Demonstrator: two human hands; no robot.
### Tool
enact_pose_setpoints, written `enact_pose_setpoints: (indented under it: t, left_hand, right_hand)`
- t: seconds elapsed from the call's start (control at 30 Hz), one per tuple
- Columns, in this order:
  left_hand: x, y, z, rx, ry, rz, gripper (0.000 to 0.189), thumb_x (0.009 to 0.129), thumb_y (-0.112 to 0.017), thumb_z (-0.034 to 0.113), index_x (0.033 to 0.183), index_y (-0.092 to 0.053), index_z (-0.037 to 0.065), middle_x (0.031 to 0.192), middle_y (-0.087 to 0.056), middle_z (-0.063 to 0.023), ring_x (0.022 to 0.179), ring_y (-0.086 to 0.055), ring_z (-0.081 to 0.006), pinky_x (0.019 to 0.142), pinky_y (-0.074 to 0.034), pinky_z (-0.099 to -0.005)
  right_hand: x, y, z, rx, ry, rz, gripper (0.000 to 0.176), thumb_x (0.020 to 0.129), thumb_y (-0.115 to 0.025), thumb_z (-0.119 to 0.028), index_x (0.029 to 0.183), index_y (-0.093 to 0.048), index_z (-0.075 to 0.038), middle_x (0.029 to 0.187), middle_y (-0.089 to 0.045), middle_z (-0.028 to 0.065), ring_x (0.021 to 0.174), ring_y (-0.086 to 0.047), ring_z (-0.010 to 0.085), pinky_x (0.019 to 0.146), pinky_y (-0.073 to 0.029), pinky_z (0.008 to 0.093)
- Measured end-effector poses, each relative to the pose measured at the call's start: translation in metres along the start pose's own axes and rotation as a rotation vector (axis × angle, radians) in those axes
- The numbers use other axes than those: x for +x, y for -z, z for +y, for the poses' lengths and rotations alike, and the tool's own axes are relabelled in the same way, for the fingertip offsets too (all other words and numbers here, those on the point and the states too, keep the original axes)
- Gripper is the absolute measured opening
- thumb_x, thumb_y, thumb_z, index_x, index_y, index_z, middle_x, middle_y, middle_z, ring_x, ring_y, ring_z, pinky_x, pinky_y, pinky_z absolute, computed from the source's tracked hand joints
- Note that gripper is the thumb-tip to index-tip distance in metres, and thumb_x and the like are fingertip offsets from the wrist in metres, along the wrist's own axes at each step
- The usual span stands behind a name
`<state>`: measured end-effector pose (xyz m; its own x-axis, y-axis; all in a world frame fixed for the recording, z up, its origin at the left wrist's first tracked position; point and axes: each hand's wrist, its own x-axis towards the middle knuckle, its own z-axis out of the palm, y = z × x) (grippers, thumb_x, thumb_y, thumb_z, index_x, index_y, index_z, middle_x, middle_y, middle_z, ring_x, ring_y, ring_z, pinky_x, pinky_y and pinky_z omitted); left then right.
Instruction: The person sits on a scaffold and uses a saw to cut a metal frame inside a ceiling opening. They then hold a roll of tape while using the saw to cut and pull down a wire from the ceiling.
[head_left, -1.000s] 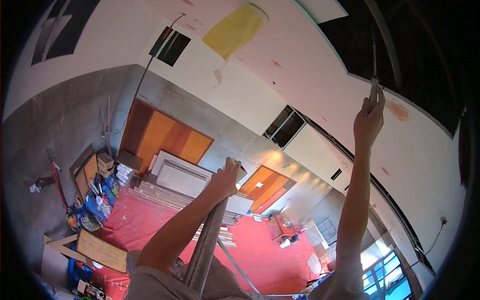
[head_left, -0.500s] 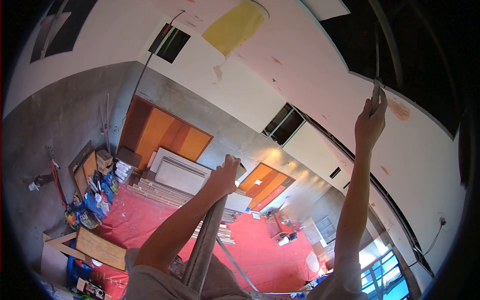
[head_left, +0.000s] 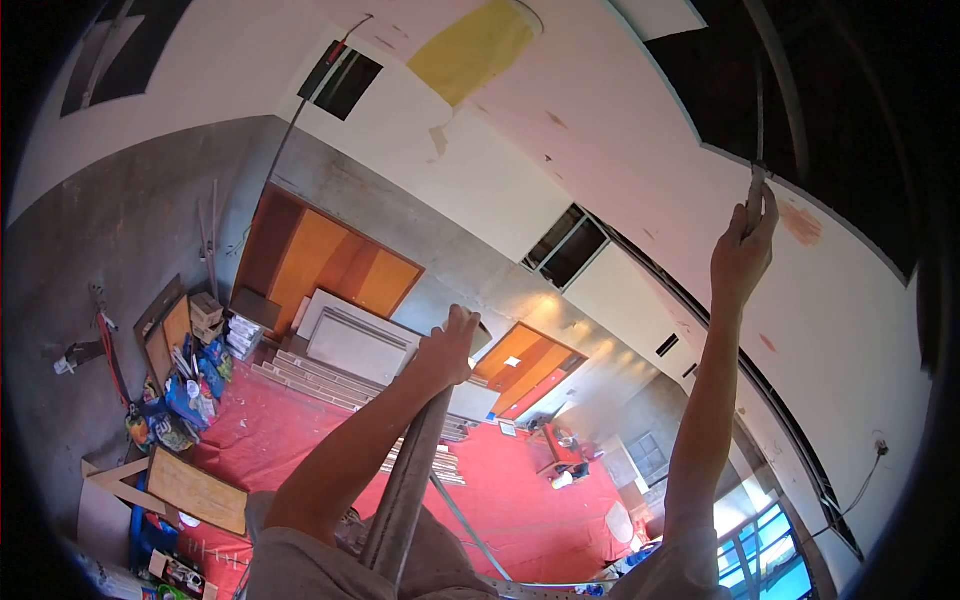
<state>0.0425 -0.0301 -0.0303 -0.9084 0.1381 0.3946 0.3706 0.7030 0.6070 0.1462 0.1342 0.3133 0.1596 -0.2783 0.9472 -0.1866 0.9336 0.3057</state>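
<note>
My right hand [head_left: 743, 245] is raised at the right, fingers wrapped around the grey handle of a slim hand tool [head_left: 756, 190]. Above the handle, a thin straight shaft or blade rises past the edge of the white ceiling board [head_left: 840, 235] into a dark opening [head_left: 800, 110]. My left hand [head_left: 452, 345] is closed over the top end of a grey metal post [head_left: 412, 480], which slants up from beside my body. The palm hides part of that end.
Far below lies a red floor covering [head_left: 300, 430]. Stacked panels [head_left: 355, 345] lean near a wooden door [head_left: 325, 255]. Bags and boxes [head_left: 190, 400] crowd the left wall. A dark slot [head_left: 780, 405] runs along the ceiling, and a wire [head_left: 862, 490] hangs at the right.
The view has shifted slightly. My right hand and the tool sit a little lower against the ceiling edge; my left hand keeps its hold on the post.
</note>
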Motion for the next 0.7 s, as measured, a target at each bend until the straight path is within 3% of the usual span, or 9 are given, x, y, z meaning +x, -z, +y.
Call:
enact_pose_setpoints:
  t: [0.2, 0.3, 0.4, 0.5, 0.6, 0.63, 0.7]
  left_hand:
    - [0.000, -0.001, 0.000, 0.020, 0.002, 0.005, 0.091, 0.071, -0.073, 0.010, 0.148, -0.026, 0.016, 0.152, -0.018, -0.0218, 0.109, -0.058, -0.0422, 0.086, -0.053, -0.0474]
    - [0.001, -0.004, 0.000, 0.032, -0.013, 0.024, 0.091, 0.071, -0.073, 0.011, 0.148, -0.026, 0.017, 0.153, -0.019, -0.0219, 0.107, -0.059, -0.0421, 0.086, -0.053, -0.0469]
    - [0.003, -0.004, -0.002, 0.015, -0.010, 0.012, 0.091, 0.072, -0.073, 0.013, 0.149, -0.026, 0.017, 0.153, -0.019, -0.0219, 0.104, -0.061, -0.0422, 0.085, -0.054, -0.0471]
    - [0.003, -0.004, -0.001, 0.039, 0.000, 0.010, 0.090, 0.072, -0.073, 0.013, 0.148, -0.027, 0.018, 0.153, -0.019, -0.0217, 0.102, -0.062, -0.0426, 0.085, -0.054, -0.0472]
    - [0.004, -0.006, -0.002, 0.026, -0.009, 0.027, 0.090, 0.072, -0.073, 0.013, 0.149, -0.026, 0.018, 0.154, -0.018, -0.0218, 0.103, -0.061, -0.0429, 0.085, -0.053, -0.0470]
    - [0.004, -0.006, -0.002, 0.029, -0.008, 0.031, 0.090, 0.072, -0.073, 0.013, 0.149, -0.027, 0.018, 0.154, -0.018, -0.0218, 0.103, -0.061, -0.0430, 0.085, -0.054, -0.0469]
    - [0.003, -0.007, -0.001, 0.036, -0.005, 0.038, 0.090, 0.072, -0.073, 0.013, 0.149, -0.027, 0.018, 0.154, -0.018, -0.0219, 0.103, -0.061, -0.0431, 0.085, -0.054, -0.0467]
  right_hand:
    - [0.013, -0.010, -0.004, -0.039, 0.041, 0.031, 0.036, 0.098, -0.052, -0.015, 0.133, -0.047, -0.007, 0.113, -0.066, 0.0197, 0.098, -0.067, 0.0357, 0.081, -0.056, 0.0448]
    - [0.032, -0.024, 0.002, -0.150, 0.164, 0.114, 0.038, 0.099, -0.053, -0.019, 0.134, -0.046, -0.007, 0.112, -0.066, 0.0191, 0.101, -0.067, 0.0350, 0.084, -0.055, 0.0434]
    - [0.051, -0.033, 0.000, 0.106, -0.056, -0.008, 0.038, 0.099, -0.053, -0.023, 0.133, -0.049, -0.006, 0.107, -0.066, 0.0160, 0.089, -0.067, 0.0293, 0.079, -0.052, 0.0400]
    - [0.065, -0.044, -0.010, 0.221, -0.243, -0.163, 0.038, 0.099, -0.052, -0.025, 0.132, -0.048, -0.007, 0.119, -0.063, 0.0193, 0.105, -0.065, 0.0342, 0.090, -0.051, 0.0444]
    - [0.068, -0.073, -0.006, 0.159, -0.082, -0.121, 0.037, 0.099, -0.052, -0.026, 0.131, -0.049, -0.007, 0.123, -0.061, 0.0191, 0.104, -0.065, 0.0332, 0.091, -0.050, 0.0453]
    - [0.068, -0.085, -0.002, 0.206, -0.053, -0.101, 0.041, 0.099, -0.053, -0.027, 0.133, -0.048, -0.006, 0.084, -0.056, 0.0066, 0.056, -0.044, 0.0073, 0.051, -0.039, 0.0228]
    - [0.066, -0.067, -0.039, 0.678, -0.319, -0.213, 0.033, 0.100, -0.051, -0.023, 0.125, -0.049, -0.003, 0.081, -0.053, 0.0060, 0.054, -0.039, 0.0076, 0.051, -0.036, 0.0235]
